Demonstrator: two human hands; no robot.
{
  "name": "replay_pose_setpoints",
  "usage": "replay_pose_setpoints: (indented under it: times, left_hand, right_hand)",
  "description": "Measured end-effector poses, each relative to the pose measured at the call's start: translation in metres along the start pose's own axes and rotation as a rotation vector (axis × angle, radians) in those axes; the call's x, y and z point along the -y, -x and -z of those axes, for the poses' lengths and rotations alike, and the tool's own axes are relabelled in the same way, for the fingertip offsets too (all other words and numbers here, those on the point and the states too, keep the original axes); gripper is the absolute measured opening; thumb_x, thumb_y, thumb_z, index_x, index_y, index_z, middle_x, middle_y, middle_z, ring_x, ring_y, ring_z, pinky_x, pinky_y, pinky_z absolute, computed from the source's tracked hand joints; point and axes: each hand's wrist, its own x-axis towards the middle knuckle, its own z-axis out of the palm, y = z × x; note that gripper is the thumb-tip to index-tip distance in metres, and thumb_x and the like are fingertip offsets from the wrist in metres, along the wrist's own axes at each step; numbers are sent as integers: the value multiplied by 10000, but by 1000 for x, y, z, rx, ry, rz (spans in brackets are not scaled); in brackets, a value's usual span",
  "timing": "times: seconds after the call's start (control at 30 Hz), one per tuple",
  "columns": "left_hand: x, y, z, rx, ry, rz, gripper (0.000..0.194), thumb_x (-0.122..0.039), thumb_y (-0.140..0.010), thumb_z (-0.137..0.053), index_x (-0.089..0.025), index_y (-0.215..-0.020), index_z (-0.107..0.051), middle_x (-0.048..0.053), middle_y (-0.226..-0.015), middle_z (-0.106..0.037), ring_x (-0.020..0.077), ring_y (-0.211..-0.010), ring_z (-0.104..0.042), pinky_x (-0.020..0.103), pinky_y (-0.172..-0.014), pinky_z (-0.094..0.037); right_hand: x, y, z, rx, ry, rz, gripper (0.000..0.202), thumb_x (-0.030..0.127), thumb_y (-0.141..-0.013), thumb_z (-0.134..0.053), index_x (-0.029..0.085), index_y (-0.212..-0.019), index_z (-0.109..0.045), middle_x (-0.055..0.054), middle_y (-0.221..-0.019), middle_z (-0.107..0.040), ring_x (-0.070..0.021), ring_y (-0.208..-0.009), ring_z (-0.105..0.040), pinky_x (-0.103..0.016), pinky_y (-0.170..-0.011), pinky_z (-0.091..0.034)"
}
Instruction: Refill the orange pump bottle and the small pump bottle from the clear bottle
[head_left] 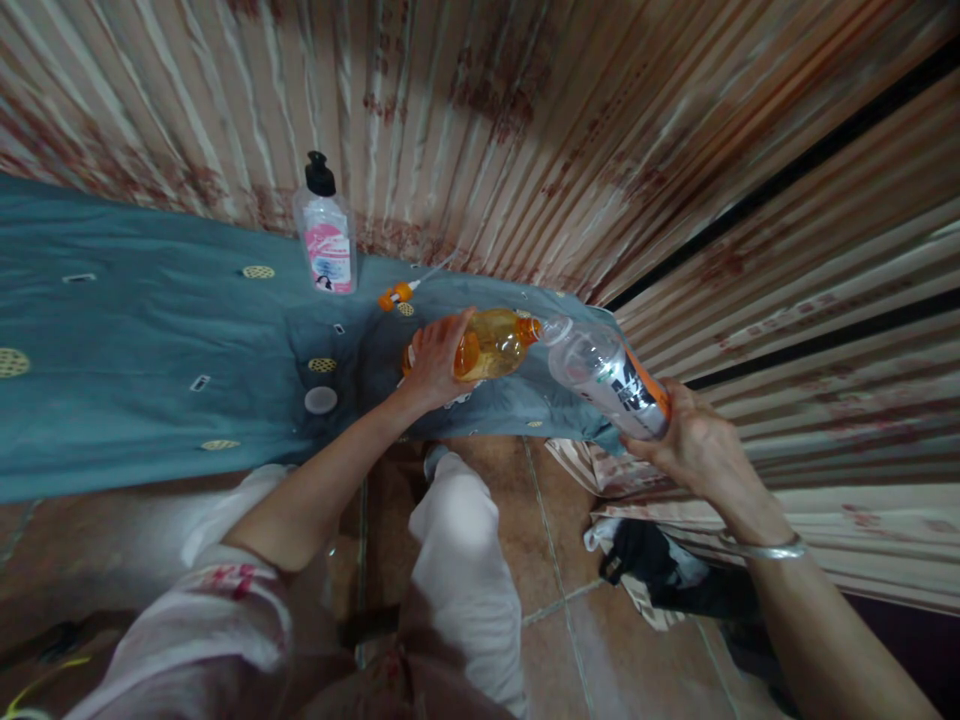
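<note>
My left hand (439, 362) is wrapped around an amber see-through bottle (501, 343), which lies tilted with its neck pointing right. Close against that neck is the mouth of a clear plastic bottle (592, 370) with an orange and black label. My right hand (686, 437) grips the clear bottle by its base end. The two mouths meet or nearly meet; whether they touch I cannot tell. An orange pump top (396, 296) with a thin tube lies on the teal cloth behind my left hand. Nearer me on the cloth sits a small white cap (321, 401).
A clear bottle with a black top and pink label (328, 240) stands at the back of the teal cloth (150, 350). Pleated curtains (450, 120) hang behind and to the right. Dark and white fabric (652, 560) lies on the tiled floor (555, 520).
</note>
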Motion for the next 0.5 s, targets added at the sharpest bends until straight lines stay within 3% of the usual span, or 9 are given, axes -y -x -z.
replay_pose_setpoints:
  times: [0.5]
  left_hand:
    - [1, 0, -1, -1, 7, -4, 1102, -366, -700, -876, -223, -1630, -302, 190, -1525, -546, 415, -1376, -525, 568, -1160, -391]
  right_hand:
    - [0, 0, -1, 15, 7, -2, 762, 550, -792, -662, 71, -1373, -543, -189, -999, -740, -340, -815, -699, -411, -672, -561]
